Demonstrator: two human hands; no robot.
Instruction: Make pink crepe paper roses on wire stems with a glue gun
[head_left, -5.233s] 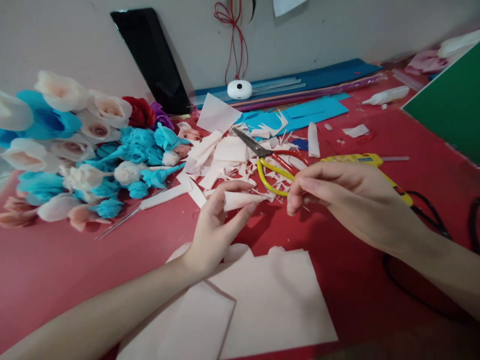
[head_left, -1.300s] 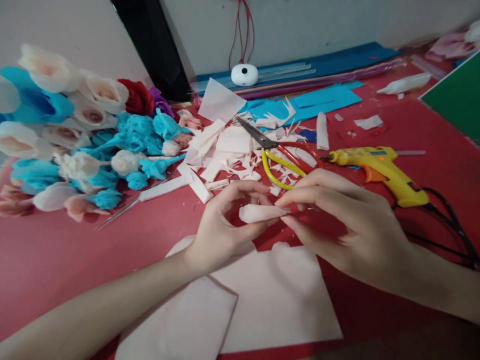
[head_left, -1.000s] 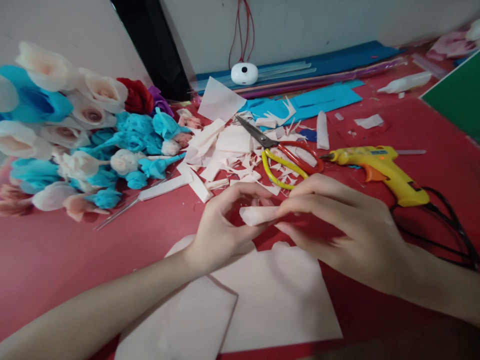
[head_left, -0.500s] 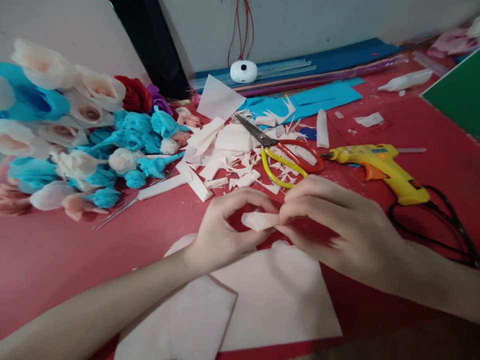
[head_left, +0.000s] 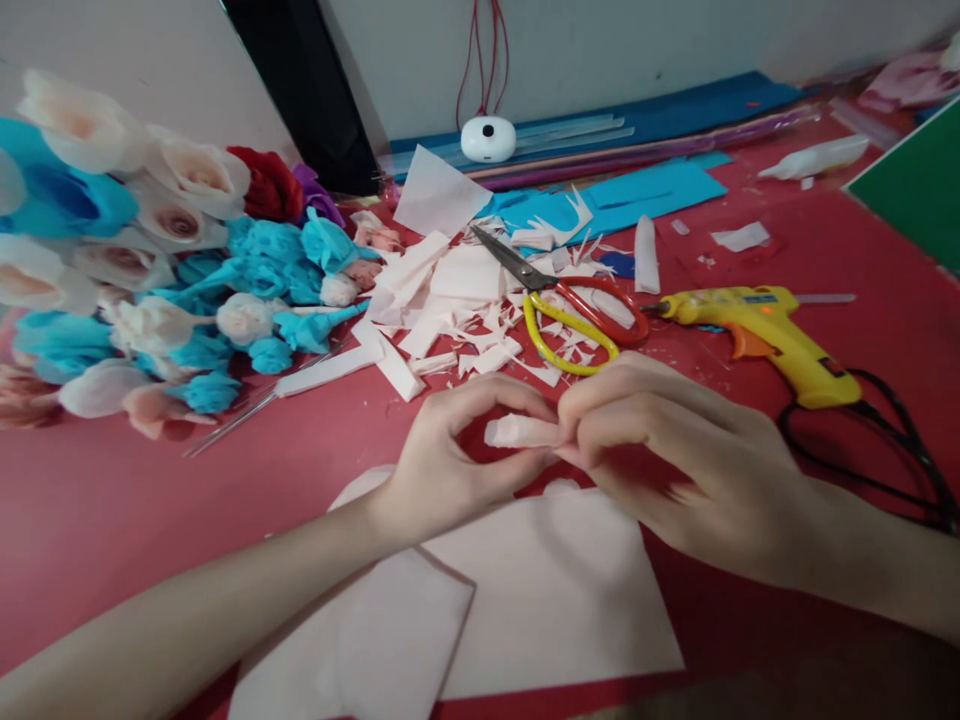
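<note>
Between my two hands is a small rolled piece of pale crepe paper (head_left: 521, 431), lying sideways with its loose, flared end toward the left. My left hand (head_left: 469, 435) curves around it, thumb and fingertips closed at its right end. The bent fingers of my right hand (head_left: 675, 460) pinch that same end, and their tips hide part of it. Below the hands lie pale paper sheets (head_left: 555, 600), one overlapping another. Just beyond the fingers rest scissors (head_left: 555, 290) with one red and one yellow handle, on a heap of pale paper scraps (head_left: 465, 280).
A yellow glue gun (head_left: 772, 320) with a black cord lies on the right. Paper flowers (head_left: 165, 260) in cream, blue and red crowd the left, near thin wires (head_left: 232, 425). Blue paper (head_left: 637, 200), a white bottle (head_left: 814, 158) and a white rounded device (head_left: 488, 139) are farther back.
The rolled paper has turned slightly between my fingers, and my right fingers have shifted a little around its end. Everything else stays in place.
</note>
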